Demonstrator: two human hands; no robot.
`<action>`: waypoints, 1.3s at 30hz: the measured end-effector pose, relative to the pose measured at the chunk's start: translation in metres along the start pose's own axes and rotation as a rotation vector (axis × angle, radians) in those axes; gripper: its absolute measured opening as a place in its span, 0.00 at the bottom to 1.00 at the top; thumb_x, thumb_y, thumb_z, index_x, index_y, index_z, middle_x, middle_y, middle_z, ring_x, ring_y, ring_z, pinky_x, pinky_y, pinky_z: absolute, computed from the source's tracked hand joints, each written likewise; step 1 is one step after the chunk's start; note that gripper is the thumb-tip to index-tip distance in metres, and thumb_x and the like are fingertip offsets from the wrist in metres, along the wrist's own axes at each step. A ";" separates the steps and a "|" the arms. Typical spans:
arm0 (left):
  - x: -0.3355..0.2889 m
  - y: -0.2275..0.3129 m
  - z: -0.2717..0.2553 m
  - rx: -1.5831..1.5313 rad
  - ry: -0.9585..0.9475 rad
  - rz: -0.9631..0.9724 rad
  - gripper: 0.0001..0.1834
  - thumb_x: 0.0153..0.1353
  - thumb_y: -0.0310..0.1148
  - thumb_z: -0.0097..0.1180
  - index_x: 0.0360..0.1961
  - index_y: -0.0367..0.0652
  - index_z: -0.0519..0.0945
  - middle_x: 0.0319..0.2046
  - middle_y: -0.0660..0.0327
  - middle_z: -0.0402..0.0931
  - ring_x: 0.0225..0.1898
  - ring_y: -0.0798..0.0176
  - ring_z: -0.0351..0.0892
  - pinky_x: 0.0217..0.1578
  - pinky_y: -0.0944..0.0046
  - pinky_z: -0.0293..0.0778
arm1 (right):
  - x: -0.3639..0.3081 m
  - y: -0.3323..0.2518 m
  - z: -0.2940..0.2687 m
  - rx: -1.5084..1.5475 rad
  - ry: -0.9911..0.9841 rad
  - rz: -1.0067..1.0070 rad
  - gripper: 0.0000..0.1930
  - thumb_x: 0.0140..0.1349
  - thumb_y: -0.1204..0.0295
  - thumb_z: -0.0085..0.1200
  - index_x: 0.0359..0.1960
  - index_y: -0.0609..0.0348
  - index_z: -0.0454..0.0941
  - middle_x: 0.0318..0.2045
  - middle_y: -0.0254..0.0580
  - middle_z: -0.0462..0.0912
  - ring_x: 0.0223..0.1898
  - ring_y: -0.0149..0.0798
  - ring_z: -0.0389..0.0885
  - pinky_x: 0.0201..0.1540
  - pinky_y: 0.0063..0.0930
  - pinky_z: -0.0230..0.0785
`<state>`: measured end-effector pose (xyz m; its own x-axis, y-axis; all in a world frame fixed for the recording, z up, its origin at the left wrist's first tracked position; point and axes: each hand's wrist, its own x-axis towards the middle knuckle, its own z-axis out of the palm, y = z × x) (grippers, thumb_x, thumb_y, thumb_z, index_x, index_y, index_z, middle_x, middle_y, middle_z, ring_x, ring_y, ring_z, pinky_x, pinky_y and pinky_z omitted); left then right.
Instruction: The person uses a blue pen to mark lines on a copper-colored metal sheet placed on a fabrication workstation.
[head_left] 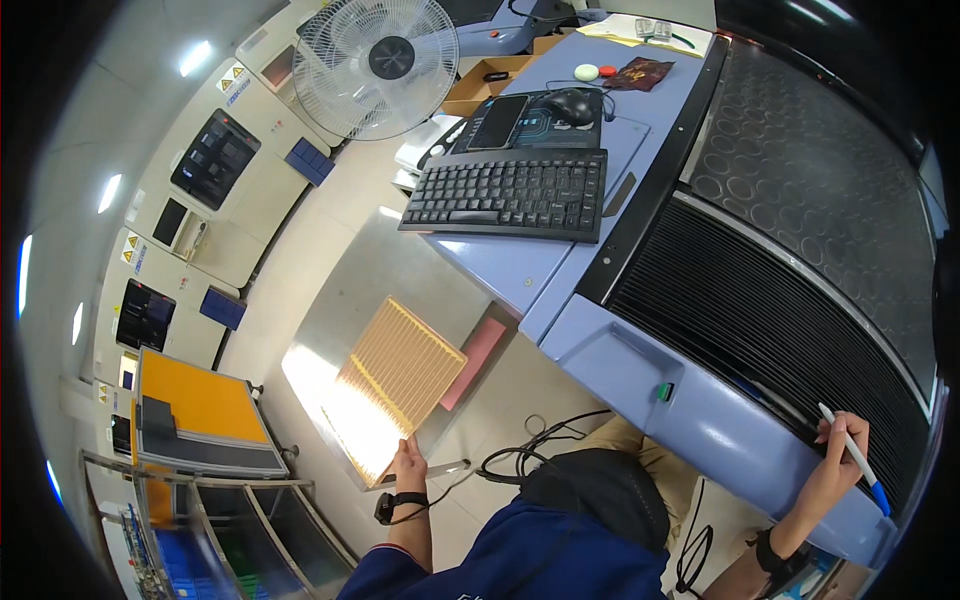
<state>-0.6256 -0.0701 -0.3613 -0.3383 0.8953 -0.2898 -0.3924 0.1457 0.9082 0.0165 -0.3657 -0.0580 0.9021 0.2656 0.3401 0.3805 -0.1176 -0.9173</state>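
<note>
My left hand (407, 462), with a dark watch at its wrist, grips the near edge of a copper-coloured panel (408, 368) patterned with fine parallel strips. Glare whitens the panel's lower left part. It lies over a metal-topped table (360, 265); whether it rests flat or is slightly raised, I cannot tell. A pink sheet (474, 362) shows beside its right edge. Over at the far right, my right hand (845, 440) is closed around a white marker pen (856, 455) with a blue end pointing down, above the blue machine's front edge (720, 440).
A black keyboard (505, 193), a phone (498, 122) and a mouse (570, 106) occupy the blue machine top. Black ribbed bellows (760, 310) stretch along its right side. A fan (390, 58) stands beyond. Loose cables (530, 450) hang near my lap; a rack (240, 520) stands lower left.
</note>
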 end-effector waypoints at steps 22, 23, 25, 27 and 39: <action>-0.068 0.071 0.231 0.717 -0.400 0.391 0.17 0.71 0.39 0.55 0.51 0.36 0.81 0.46 0.52 0.84 0.49 0.60 0.82 0.48 0.59 0.77 | -0.043 -0.008 -0.153 -0.125 0.740 0.036 0.15 0.77 0.69 0.49 0.55 0.66 0.78 0.40 0.51 0.88 0.42 0.40 0.87 0.47 0.33 0.79; -0.080 0.092 0.272 0.735 -0.465 0.511 0.16 0.71 0.39 0.55 0.50 0.36 0.81 0.46 0.52 0.83 0.48 0.60 0.82 0.48 0.59 0.77 | -0.047 0.000 -0.189 -0.398 0.779 -0.044 0.16 0.77 0.68 0.49 0.57 0.67 0.76 0.41 0.55 0.88 0.43 0.45 0.88 0.48 0.36 0.79; -0.101 0.119 0.345 0.710 -0.620 0.684 0.16 0.71 0.38 0.55 0.49 0.35 0.81 0.45 0.52 0.83 0.47 0.60 0.82 0.47 0.59 0.77 | -0.079 0.018 -0.280 -0.718 0.855 -0.118 0.17 0.76 0.68 0.50 0.60 0.67 0.75 0.43 0.60 0.88 0.43 0.49 0.88 0.50 0.40 0.79; -0.111 0.130 0.399 0.665 -0.777 0.794 0.16 0.71 0.38 0.56 0.48 0.35 0.81 0.43 0.52 0.83 0.46 0.60 0.81 0.46 0.59 0.77 | -0.152 0.042 -0.381 -1.155 0.853 0.240 0.22 0.74 0.63 0.55 0.62 0.66 0.72 0.46 0.65 0.86 0.45 0.61 0.86 0.52 0.47 0.77; -0.125 0.148 0.489 0.656 -1.037 0.968 0.15 0.72 0.37 0.57 0.42 0.32 0.82 0.36 0.53 0.83 0.38 0.61 0.80 0.40 0.60 0.76 | -0.332 0.127 -0.417 -1.487 0.588 0.747 0.32 0.58 0.77 0.62 0.66 0.58 0.68 0.57 0.64 0.80 0.65 0.64 0.72 0.69 0.60 0.62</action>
<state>-0.2227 0.0450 -0.0430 0.5922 0.6013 0.5364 0.1389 -0.7319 0.6671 -0.1502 -0.8676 -0.2012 0.7739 -0.5554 0.3044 -0.5652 -0.8225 -0.0636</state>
